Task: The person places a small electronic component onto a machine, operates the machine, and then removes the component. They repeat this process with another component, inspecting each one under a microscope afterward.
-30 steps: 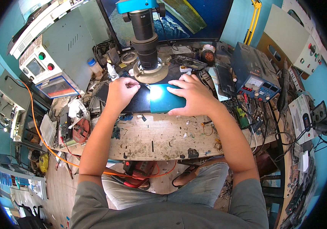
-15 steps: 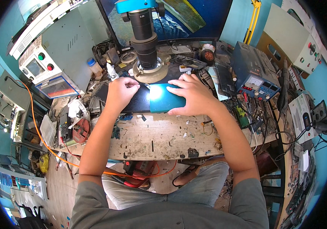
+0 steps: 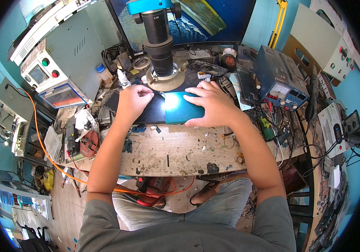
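Under the microscope [image 3: 159, 46] lies a flat teal panel [image 3: 185, 114], with a bright light patch on its left part. My right hand [image 3: 213, 105] spans its right side, thumb at the near edge and fingers across the top, holding it in place. To the left, my left hand [image 3: 136, 103] is closed in a pinch just over a dark flat plate [image 3: 154, 115]. A small thin bit shows between the pinch and the teal panel's corner. What those fingertips hold is too small to name.
A monitor [image 3: 234, 25] stands behind the microscope. At the right is a blue power supply [image 3: 283, 86] with cables; at the left, a grey machine [image 3: 77, 50] with buttons. Small scraps dot the wooden bench [image 3: 180, 147]. An orange hose [image 3: 39, 130] runs down the left side.
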Motion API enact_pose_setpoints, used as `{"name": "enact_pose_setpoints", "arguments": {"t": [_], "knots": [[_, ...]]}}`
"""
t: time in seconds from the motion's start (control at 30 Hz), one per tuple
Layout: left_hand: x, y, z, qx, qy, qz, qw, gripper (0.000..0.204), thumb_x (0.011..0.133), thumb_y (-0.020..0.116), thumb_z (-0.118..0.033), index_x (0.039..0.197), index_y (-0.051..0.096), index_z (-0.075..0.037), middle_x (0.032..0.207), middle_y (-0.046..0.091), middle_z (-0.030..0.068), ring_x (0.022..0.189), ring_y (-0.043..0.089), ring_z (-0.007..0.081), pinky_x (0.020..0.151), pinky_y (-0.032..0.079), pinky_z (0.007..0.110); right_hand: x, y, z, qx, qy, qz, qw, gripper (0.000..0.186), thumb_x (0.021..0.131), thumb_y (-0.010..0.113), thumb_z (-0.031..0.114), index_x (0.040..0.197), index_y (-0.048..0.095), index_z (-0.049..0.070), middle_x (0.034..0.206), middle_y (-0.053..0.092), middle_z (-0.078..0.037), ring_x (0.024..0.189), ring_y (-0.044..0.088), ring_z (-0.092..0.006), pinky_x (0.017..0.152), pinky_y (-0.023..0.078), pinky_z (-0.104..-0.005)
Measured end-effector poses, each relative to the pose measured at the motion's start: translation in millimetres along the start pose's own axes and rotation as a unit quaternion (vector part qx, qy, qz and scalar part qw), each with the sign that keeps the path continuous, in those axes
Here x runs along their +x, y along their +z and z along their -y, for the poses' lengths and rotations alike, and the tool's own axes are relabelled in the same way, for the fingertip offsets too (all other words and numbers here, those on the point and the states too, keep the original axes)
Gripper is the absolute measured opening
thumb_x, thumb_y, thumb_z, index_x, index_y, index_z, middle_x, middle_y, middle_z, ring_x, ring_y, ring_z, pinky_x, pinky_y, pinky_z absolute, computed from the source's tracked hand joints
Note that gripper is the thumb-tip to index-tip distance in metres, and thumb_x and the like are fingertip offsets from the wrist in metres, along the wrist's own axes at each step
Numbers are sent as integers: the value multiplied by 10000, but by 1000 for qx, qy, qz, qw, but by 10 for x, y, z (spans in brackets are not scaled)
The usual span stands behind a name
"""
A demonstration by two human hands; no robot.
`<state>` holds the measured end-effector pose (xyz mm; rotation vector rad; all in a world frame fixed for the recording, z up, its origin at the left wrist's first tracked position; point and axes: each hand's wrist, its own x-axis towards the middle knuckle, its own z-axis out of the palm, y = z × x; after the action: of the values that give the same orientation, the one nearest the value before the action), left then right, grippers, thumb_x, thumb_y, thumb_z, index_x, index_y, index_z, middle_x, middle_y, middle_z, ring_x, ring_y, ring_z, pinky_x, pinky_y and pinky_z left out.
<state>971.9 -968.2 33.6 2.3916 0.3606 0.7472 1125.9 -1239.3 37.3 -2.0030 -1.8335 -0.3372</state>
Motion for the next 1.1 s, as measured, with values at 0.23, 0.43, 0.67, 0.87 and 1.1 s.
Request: {"name": "enact_pose_setpoints", "arguments": {"t": [0.23,0.43,0.67,0.87,1.1], "knots": [[1,-6,-1,1,5,-4,1000,221,868,827,-194,954,819,10,786,789,115,678,727,140,665,555,294,9,-22,21,3,3,0,1000,842,757,846,635,1316,753,12,1450,662,-142,1294,535,-307,1155,399,-433],[0,-3,-2,6,7,-5,1000,222,868,827,-193,953,820,12,780,785,116,671,719,143,664,550,297,2,-11,5,1,3,2,1000,837,758,846,632,1319,753,17,1454,657,-143,1296,533,-311,1163,399,-436],[2,2,11,-1,-1,-3,1000,218,873,825,-188,963,821,10,766,780,111,669,712,135,662,546,296,5,-3,4,1,4,2,1000,842,756,850,633,1320,751,16,1451,656,-143,1295,530,-314,1164,401,-438],[-1,-9,-20,-4,-5,0,1000,223,872,828,-189,955,816,18,755,772,105,662,708,127,655,543,292,1,-12,10,0,4,4,1000,848,752,853,633,1319,750,11,1448,657,-143,1284,530,-309,1152,406,-436],[2,1,23,0,3,-4,1000,224,870,827,-193,954,817,15,751,772,106,653,709,134,655,546,298,7,-13,9,1,5,5,1000,847,756,849,634,1323,749,13,1455,656,-139,1294,527,-307,1158,404,-434]]}}
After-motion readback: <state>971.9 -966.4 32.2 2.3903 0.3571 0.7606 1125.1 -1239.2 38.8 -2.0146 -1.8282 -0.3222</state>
